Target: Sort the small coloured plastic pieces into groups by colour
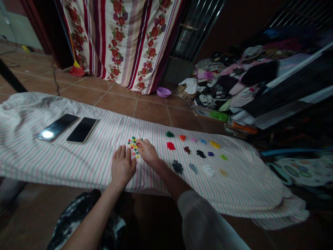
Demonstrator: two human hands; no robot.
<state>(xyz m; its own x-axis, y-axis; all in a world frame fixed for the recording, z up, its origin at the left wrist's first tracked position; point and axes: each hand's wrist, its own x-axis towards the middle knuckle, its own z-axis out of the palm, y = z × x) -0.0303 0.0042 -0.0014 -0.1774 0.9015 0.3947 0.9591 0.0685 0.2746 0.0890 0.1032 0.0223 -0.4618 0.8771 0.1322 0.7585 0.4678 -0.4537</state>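
My left hand (123, 166) lies flat on the striped cloth, fingers stretched out, just left of a mixed scatter of tiny coloured pieces (134, 146). Those pieces are red, green, yellow and orange, too small for me to tell their kind. Over the right side of the scatter, my right hand (147, 151) has its thumb and fingers pinched together; whatever is between the fingertips is hidden. Sorted piles lie to the right, among them a red pile (171, 146), a dark green pile (170, 134), a black pile (201, 153) and a dark grey pile (177, 166).
Two phones (82, 130) rest at the left on the striped cloth (104, 156) covering the long table. Beyond it are a floral curtain (135, 41), a purple basin (163, 92) on the tiled floor and a heap of clothes (234, 76) at the right.
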